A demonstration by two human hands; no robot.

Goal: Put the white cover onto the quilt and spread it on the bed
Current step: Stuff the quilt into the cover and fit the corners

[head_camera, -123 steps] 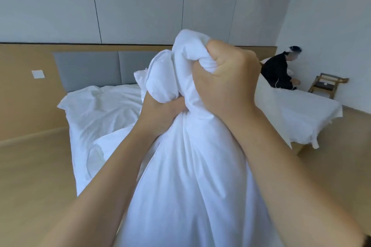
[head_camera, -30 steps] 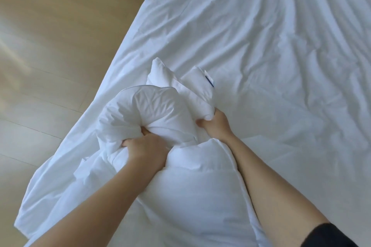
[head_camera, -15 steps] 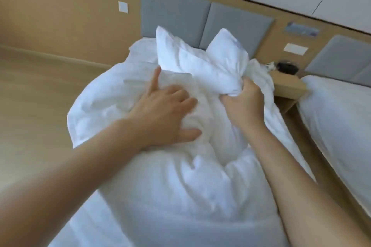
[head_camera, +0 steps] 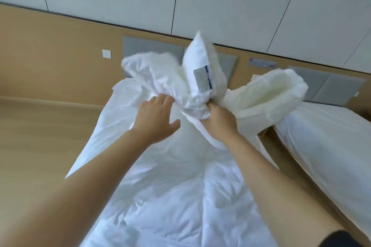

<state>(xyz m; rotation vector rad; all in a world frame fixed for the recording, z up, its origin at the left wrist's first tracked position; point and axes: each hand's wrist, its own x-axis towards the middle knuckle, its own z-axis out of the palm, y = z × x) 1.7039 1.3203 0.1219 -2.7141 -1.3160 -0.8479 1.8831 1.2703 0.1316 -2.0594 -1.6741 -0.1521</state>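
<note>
As right hand (head_camera: 217, 118) grips quilt (head_camera: 200, 60), label (head_camera: 202, 79) — unreadable.

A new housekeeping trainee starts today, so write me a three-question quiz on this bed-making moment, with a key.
1. True or false: the left hand has straight fingers laid against the white cover, not curled round it.
2. Which hand grips the bunched quilt? A) left B) right C) neither
3. Fill in: the printed label sits on the upright corner of the ____.

Key: 1 true; 2 B, the right hand clutches it just below the label; 3 quilt.
</note>
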